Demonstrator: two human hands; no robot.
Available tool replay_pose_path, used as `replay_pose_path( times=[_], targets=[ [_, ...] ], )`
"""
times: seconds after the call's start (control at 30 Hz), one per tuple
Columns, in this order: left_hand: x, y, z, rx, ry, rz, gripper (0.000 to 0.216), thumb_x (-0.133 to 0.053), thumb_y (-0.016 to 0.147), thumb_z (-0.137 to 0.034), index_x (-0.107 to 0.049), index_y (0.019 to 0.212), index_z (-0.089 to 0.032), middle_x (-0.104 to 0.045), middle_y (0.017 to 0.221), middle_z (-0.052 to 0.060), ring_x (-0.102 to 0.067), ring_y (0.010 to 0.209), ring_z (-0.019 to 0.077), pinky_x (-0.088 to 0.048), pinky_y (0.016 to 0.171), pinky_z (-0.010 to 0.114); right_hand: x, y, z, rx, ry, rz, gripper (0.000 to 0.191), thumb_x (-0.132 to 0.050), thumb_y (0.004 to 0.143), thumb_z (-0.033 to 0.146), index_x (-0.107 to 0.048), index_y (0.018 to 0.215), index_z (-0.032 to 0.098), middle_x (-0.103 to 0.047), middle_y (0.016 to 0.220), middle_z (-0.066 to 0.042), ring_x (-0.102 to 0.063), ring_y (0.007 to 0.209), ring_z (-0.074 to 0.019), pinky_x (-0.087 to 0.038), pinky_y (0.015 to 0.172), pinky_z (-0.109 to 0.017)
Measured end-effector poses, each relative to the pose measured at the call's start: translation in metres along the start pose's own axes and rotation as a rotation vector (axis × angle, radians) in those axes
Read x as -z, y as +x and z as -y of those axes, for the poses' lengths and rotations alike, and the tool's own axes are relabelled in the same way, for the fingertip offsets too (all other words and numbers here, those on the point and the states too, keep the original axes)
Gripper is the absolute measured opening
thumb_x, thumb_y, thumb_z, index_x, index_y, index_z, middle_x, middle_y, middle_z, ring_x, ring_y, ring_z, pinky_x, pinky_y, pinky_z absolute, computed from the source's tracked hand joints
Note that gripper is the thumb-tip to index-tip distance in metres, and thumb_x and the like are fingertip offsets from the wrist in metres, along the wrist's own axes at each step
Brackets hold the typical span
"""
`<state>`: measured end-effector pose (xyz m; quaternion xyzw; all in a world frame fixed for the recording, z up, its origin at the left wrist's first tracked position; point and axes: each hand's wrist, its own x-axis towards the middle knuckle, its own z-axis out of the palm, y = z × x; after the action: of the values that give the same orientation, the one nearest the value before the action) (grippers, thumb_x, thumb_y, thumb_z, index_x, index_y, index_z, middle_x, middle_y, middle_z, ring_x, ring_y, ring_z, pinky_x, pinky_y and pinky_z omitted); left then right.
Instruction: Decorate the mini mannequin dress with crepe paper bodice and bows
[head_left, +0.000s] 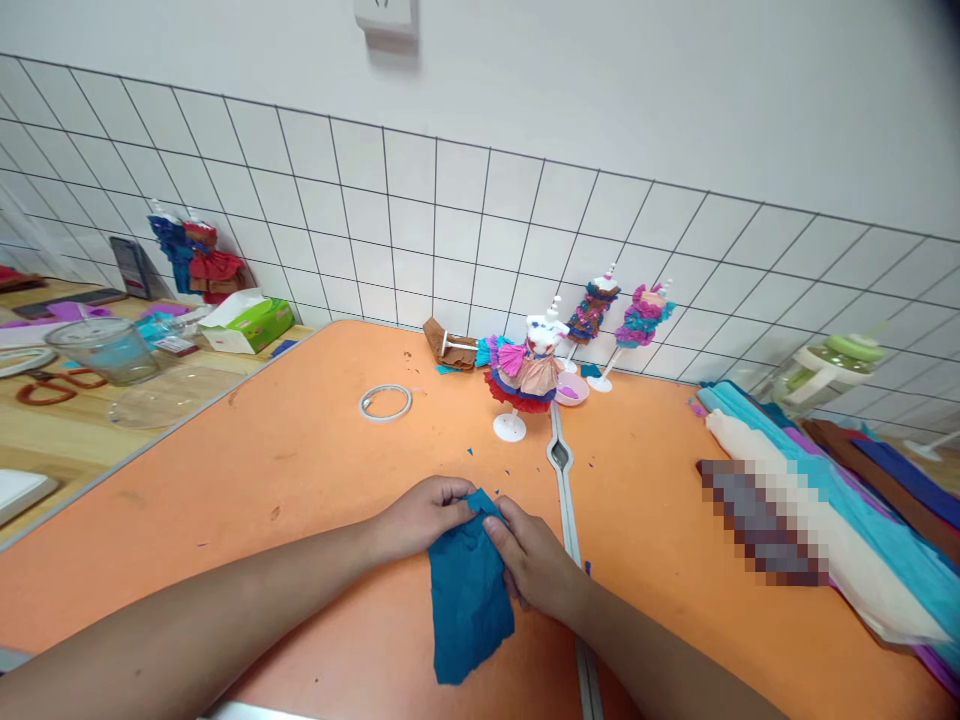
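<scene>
The orange tabletop [300,480] spreads across the work, a metal seam [568,520] dividing it; most of its near edge runs out of sight below. Along its right edge sits a bundle of coloured sheets [877,560], its lower end cut off at the side, and a pixelated patch [765,525] makes whatever rests there impossible to name.

In front of me, around the middle of the tabletop's near edge, hangs the teal sheet [472,600], perhaps crepe paper. I'd judge it very light, limp and not slippery, with wrinkles that would give grip, but ready to tear under a hard tug. It asks for a flat pinch close to the top edge, both sides sharing the pull. Whether its lower edge brushes the tabletop I can't tell.

Near the tabletop's far edge stands a small dress form [532,375], hiding part of a pink dish [574,388].

The left hand [424,515] pinches the sheet's upper left corner between thumb and forefinger. The right hand [536,560] grips the upper right side, thumb on the front; its other fingers are mostly tucked behind, so their hold is hard to read.

Smallest of all, a teal scrap [470,451] lies just beyond the hands.
</scene>
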<state>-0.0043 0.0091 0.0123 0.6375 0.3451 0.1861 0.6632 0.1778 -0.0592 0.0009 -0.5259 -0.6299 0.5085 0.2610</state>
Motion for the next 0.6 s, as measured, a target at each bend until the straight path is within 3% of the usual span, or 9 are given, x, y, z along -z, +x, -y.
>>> replay_pose_path(
  times=[0.6],
  targets=[
    [-0.0021,-0.0019,-0.0048,0.013,0.047,0.027,0.026,-0.058,0.078,-0.040,-0.057,0.071,-0.014,-0.054,0.063,-0.004,-0.047,0.058,0.0095,-0.038,0.054,0.020,0.0010,0.0001,0.0021,-0.015,-0.090,0.003,0.037,-0.030,0.095,0.059,-0.043,0.091,0.024,-0.046,0.046,0.009,-0.046,0.034,-0.0109,-0.029,0.035,-0.020]
  ],
)
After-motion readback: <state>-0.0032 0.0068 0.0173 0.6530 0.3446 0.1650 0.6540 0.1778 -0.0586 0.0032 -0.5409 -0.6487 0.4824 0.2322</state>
